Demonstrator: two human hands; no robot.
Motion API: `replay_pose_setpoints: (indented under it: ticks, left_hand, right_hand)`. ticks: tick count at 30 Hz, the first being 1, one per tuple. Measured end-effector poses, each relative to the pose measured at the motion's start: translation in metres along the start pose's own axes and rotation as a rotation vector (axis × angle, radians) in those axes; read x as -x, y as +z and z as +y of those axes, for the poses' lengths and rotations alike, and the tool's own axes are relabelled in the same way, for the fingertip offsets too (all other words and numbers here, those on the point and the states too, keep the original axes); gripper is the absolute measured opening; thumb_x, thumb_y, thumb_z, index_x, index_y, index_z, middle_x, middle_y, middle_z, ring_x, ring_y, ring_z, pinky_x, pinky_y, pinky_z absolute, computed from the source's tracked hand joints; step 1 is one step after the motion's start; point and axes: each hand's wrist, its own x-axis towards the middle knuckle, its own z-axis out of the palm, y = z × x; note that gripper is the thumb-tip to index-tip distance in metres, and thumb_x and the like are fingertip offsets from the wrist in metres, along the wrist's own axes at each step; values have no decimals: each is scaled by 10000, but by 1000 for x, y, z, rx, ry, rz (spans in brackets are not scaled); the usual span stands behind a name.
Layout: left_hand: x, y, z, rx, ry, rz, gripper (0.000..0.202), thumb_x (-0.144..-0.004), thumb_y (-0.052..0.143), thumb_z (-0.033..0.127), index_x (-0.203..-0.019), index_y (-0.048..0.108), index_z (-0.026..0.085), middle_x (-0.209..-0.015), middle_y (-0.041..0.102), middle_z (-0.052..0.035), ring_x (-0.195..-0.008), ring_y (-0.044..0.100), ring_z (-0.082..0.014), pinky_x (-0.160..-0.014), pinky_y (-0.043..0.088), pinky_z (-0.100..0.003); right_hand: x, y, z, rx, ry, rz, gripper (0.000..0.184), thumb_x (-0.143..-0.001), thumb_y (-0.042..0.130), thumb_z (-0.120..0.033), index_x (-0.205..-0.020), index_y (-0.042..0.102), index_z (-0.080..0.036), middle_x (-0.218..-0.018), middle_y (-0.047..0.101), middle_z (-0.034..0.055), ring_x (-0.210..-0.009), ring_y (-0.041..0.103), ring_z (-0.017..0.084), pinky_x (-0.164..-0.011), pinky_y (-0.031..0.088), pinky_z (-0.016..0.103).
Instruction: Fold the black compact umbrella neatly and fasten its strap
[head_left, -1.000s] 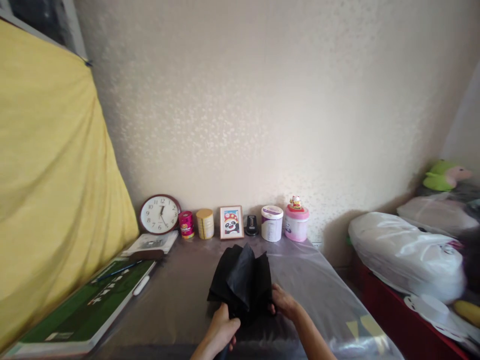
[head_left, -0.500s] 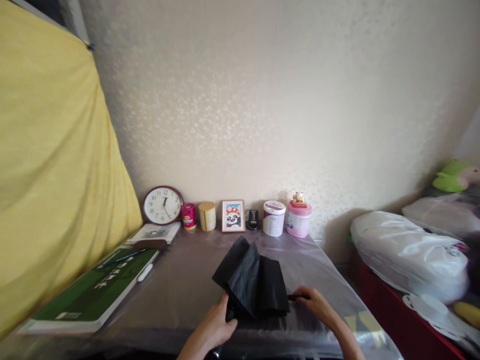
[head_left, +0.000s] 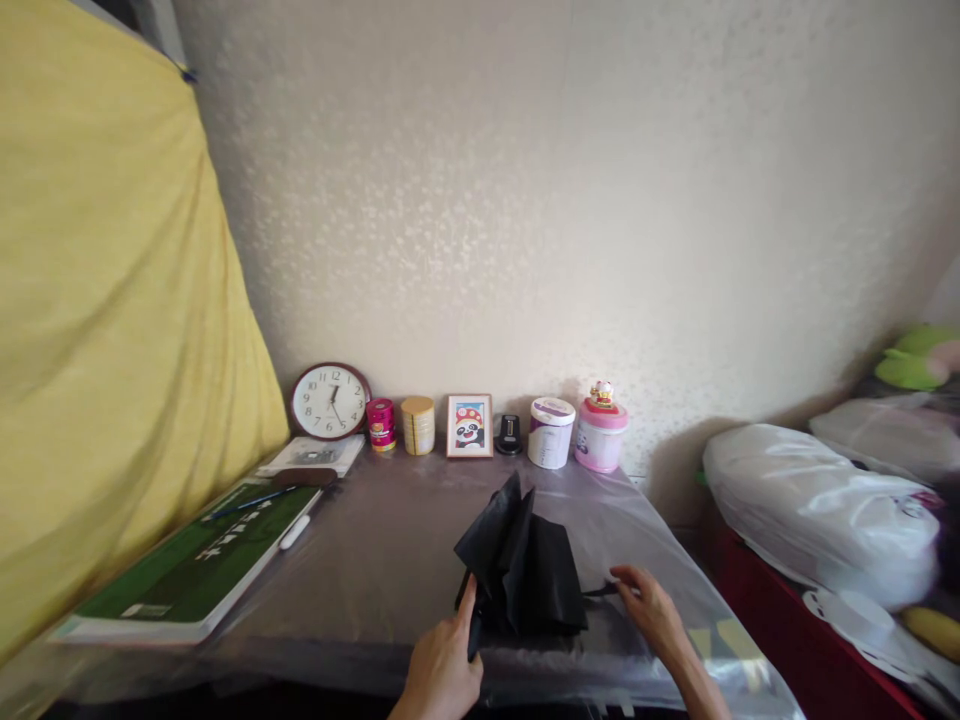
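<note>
Your left hand [head_left: 442, 665] is at the near left edge of the black umbrella [head_left: 525, 575]. One finger is stretched up along the fabric, and the grip is closed on the dark lower end of the bundle. Your right hand [head_left: 649, 610] is just to the right of it, and that grip is pinched lightly on a thin black strap [head_left: 600, 591] running out from the umbrella's side.

The umbrella lies folded near the front middle of the worktop [head_left: 375, 550]. Its matt cloth is gathered into soft, angular pleats that fan upward to a ragged point at the far end. The worktop is covered with a clear, glossy plastic sheet that wrinkles and catches the light towards the right edge.

Along the textured, pale wall stands a row of small things:
- a round clock [head_left: 330, 400] with a dark rim
- a red cylindrical tin [head_left: 382, 424]
- a yellow tin [head_left: 418, 424]
- a small framed picture [head_left: 469, 425] of a panda
- a white tub [head_left: 551, 432]
- a pink tub [head_left: 600, 440] with a little figure on its lid

A flat green book [head_left: 195, 565] lies at the left of the worktop, beside a big slope of creased yellow cloth [head_left: 112, 350]. To the right, well apart from your hands, sits a bulging white plastic bag [head_left: 817, 510] with a shiny, crumpled skin.
</note>
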Motion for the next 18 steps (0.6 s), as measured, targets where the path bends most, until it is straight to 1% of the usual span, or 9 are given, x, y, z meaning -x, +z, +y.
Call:
replay_pose_setpoints:
  ticks: [3,6,9,11,13,15,17,18]
  left_hand:
    - [5,-1,9,-46,16,-3,776,-760,466,155,-1400,33,229,-998,640,-82,-914,612,-225,-785,448,-325]
    - [8,-3,17,-98,15,-8,812,-747,457,106,-1394,-18,231,-1048,621,-90,-919,608,-224,-790,450,-328]
    - [9,-2,22,-132,14,-8,831,-729,452,70,-1391,-28,216,-1056,612,-102,-913,607,-227,-800,453,-343]
    - [9,-1,25,-145,0,-17,812,-730,444,62,-1393,-4,200,-1060,609,-115,-918,605,-237,-810,455,-362]
    - [9,0,27,-153,-19,-29,787,-737,434,58,-1393,18,180,-1056,609,-130,-921,605,-243,-814,458,-372]
    - [9,0,28,-149,-25,-35,781,-736,434,55,-1392,25,166,-1051,612,-135,-923,604,-240,-814,460,-366]
    - [9,1,28,-143,-25,-18,786,-730,439,53,-1392,29,162,-1054,612,-135,-925,603,-238,-815,461,-358]
    - [9,1,27,-141,-23,-10,787,-728,438,50,-1392,31,165,-1054,614,-133,-922,604,-237,-812,463,-356]
  right_hand:
    - [4,-7,-28,-88,-15,27,308,-669,466,-395,-786,671,-197,-834,698,82,-765,656,222,-719,524,326]
    - [13,-8,-74,-163,-76,65,307,-756,450,-410,-857,652,-201,-875,691,68,-808,648,209,-755,515,315]
    - [29,1,-121,-208,-235,-11,275,-836,414,-362,-933,619,-207,-886,672,57,-804,637,181,-742,511,279]
    - [40,13,-143,-197,-366,-95,279,-863,381,-297,-1041,577,-208,-910,647,56,-785,630,157,-724,510,252]
    - [46,25,-155,-102,-436,-147,367,-861,341,-203,-1199,485,-208,-938,615,61,-773,620,147,-712,511,247]
    - [45,35,-161,30,-452,-167,501,-821,311,-97,-1307,374,-198,-951,584,68,-757,610,140,-700,506,242]
    - [38,41,-164,154,-450,-167,600,-768,305,-24,-1343,322,-193,-950,562,68,-741,600,134,-687,493,228]
    - [33,43,-165,207,-450,-164,619,-749,309,-2,-1336,332,-198,-950,554,66,-736,596,130,-677,483,218]
